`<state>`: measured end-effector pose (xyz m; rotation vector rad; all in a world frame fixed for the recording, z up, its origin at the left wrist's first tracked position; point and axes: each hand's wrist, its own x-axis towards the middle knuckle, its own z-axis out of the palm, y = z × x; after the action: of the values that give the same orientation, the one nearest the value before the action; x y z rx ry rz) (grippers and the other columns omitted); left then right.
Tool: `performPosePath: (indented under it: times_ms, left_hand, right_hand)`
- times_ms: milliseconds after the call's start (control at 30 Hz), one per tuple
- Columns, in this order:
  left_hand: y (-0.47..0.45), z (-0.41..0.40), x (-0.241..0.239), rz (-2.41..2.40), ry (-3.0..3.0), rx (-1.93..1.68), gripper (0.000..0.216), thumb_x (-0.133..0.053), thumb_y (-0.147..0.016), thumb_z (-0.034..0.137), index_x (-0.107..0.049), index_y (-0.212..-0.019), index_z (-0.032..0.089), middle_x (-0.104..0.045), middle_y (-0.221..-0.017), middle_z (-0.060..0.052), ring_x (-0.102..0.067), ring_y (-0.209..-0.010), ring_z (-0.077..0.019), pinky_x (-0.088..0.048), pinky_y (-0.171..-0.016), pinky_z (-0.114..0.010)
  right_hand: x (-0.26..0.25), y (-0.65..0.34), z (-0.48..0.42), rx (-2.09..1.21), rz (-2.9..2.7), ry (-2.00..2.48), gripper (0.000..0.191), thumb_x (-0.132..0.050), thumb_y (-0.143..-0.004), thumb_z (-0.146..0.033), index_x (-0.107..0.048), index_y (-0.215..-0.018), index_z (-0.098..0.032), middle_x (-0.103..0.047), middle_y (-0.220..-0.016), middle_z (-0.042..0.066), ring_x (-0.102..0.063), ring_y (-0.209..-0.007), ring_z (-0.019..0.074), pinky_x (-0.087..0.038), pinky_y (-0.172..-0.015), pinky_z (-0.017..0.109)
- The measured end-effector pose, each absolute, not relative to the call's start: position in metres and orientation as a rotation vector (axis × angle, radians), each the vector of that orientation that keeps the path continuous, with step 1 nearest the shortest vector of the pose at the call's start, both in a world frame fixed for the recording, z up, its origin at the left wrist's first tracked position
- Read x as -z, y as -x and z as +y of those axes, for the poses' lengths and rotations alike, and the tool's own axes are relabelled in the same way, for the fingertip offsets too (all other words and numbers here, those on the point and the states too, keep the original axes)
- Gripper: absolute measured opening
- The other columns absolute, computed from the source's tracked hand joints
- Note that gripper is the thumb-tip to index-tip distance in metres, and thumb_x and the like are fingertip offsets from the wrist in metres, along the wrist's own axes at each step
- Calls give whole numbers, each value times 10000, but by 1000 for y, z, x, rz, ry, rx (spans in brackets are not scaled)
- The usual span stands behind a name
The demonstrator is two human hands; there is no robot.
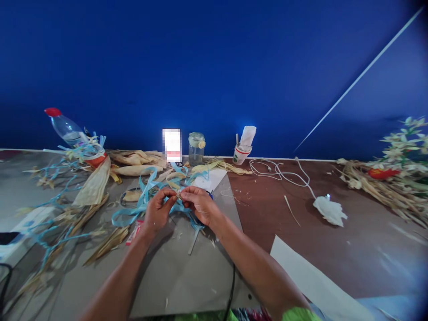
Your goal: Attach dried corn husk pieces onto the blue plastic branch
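Observation:
My left hand [159, 209] and my right hand [199, 204] meet over the grey board [174, 272], fingertips pinched together on a small pale strip of corn husk [179, 194]. Light blue ribbon strips [147, 196] loop around and under both hands. Dried corn husks [137, 164] lie just behind the ribbons. A pale stick [194, 243] lies on the board under my right wrist.
A tilted plastic bottle with a red cap [65, 127] stands at the back left, a glass jar [196, 148] and a paper cup [241, 154] at the back middle. A white cable [277, 171] leads to a white husk flower [330, 210]. Dried flower stems [391, 183] fill the right edge.

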<state>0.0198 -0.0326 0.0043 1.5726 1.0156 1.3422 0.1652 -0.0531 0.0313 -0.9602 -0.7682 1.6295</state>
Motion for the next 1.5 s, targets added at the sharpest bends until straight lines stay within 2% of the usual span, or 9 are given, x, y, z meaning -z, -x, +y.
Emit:
performPosePath:
  times_ms: [300, 600, 833, 1000, 1133, 1267, 1500]
  left_hand:
    - [-20, -34, -5, 1043, -1575, -1337, 37, -676, -708, 220, -658, -733, 199, -623, -725, -10, -535, -697, -164, -412, -679, -277]
    - [-20, -33, -1, 1051, -1513, -1343, 69, -694, -686, 249, -661, -712, 193, -629, -699, -14, -548, -688, -166, -429, -674, -279]
    - [-21, -33, -3, 1049, -1463, -1340, 97, -694, -688, 271, -651, -713, 187, -621, -692, -7, -542, -665, -150, -433, -646, -267]
    - [-24, -36, -10, 1023, -1326, -1320, 165, -736, -643, 299, -639, -716, 187, -597, -655, 10, -516, -605, -132, -425, -595, -257]
    - [-24, -37, -11, 991, -1301, -1309, 198, -760, -627, 314, -644, -718, 181, -591, -661, 10, -511, -615, -128, -421, -596, -251]
    - [-22, -35, -5, 968, -1318, -1290, 226, -766, -638, 345, -651, -730, 173, -592, -674, 8, -506, -624, -121, -416, -604, -241]
    - [-21, -32, 1, 950, -1373, -1298, 234, -749, -655, 370, -656, -736, 172, -611, -710, -5, -524, -662, -128, -430, -635, -242]
  right_hand:
    - [-31, -163, -56, -1477, -907, 957, 195, -744, -560, -259, -608, -660, -160, -550, -591, -50, -442, -546, 61, -361, -564, 223]
    - [-23, -156, -54, -1324, -1000, 979, 248, -746, -589, -342, -580, -667, -175, -565, -620, -42, -491, -597, 88, -437, -622, 245]
    - [-26, -160, -54, -1321, -1056, 950, 218, -717, -628, -349, -591, -676, -177, -565, -635, -35, -473, -592, 88, -412, -620, 245]
    - [-34, -172, -53, -1302, -1013, 939, 222, -689, -663, -382, -601, -677, -179, -508, -575, -47, -427, -558, 86, -370, -581, 234]
    - [-35, -174, -53, -1240, -1094, 961, 180, -691, -654, -331, -613, -712, -180, -558, -644, -33, -471, -594, 94, -386, -599, 234]
    - [-34, -171, -56, -1093, -1286, 974, 97, -620, -726, -271, -633, -743, -177, -602, -712, -12, -541, -674, 115, -433, -677, 250]
    - [-32, -168, -57, -831, -1431, 1033, 110, -556, -778, -224, -650, -751, -174, -617, -760, 12, -562, -739, 136, -443, -692, 264]
